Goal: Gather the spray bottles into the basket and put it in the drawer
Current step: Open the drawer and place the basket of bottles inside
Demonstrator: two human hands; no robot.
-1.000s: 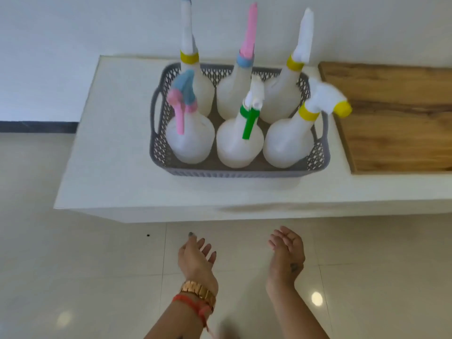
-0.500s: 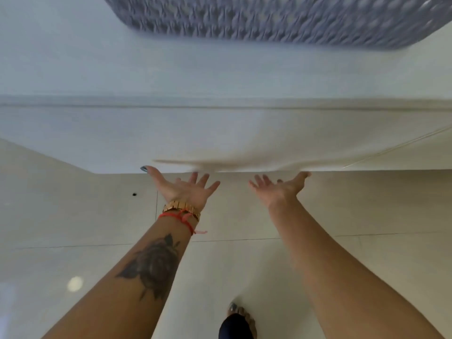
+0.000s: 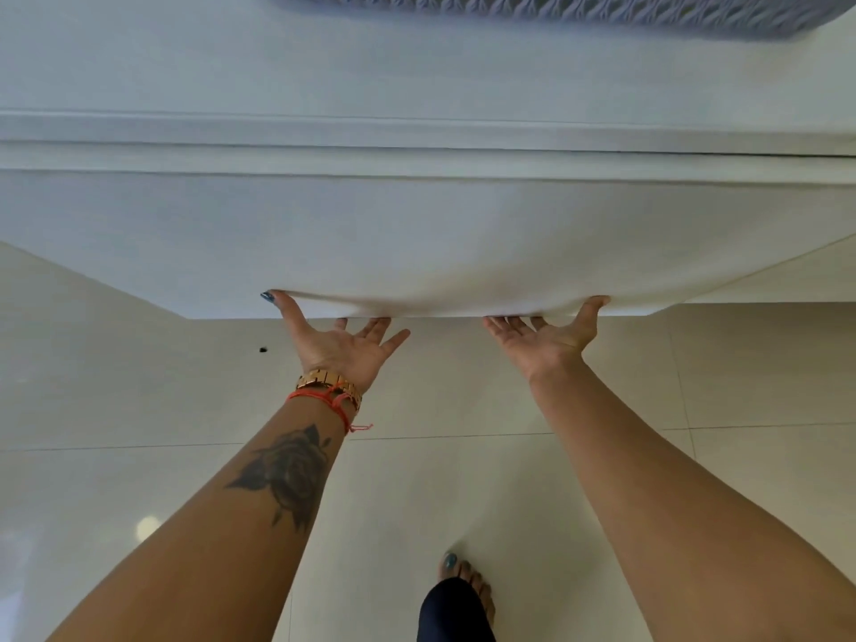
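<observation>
Since half second ago both hands have risen to drawer front. I see left hand and right hand palm-up, fingers hooked under its bottom edge, thumbs pressed on face. Edge runs left-right across both palms, hands equally near; I judge pull comes toward me. Drawer white, plain, no handle, shut. Basket, grey lattice, sits on top above, bottles out of view.

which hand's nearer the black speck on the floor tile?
Left. The left hand is under the drawer front's bottom edge, just right of the speck. The right hand holds the same edge farther right, beyond the left hand.
</observation>
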